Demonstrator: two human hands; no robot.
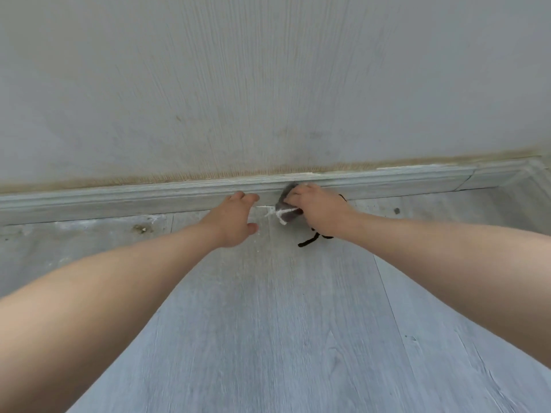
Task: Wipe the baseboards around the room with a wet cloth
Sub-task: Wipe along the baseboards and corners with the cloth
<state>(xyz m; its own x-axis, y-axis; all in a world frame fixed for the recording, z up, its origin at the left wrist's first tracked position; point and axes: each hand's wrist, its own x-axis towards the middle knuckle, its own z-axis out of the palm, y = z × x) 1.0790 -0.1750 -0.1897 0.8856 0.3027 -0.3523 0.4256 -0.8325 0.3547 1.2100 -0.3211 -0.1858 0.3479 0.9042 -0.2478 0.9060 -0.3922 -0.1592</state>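
Our right hand [317,208] grips the grey cloth [285,211], bunched against the baseboard [119,198] — just above the floor [268,338]; our left hand [235,220] hovers beside it, fingers loosely spread, holding nothing — a black cord [310,240] trails under the right wrist.

The pale grey wood-grain plank floor [268,338] runs up to the foot of the grey moulded baseboard [119,201]. Along that edge the boards are smeared with whitish, dusty residue, heaviest at the left. A small brownish clump of dirt [142,228] lies there near the baseboard. Further right, a thin black cord [308,241] trails on the floor, and a small dark speck [397,210] sits well beyond it.
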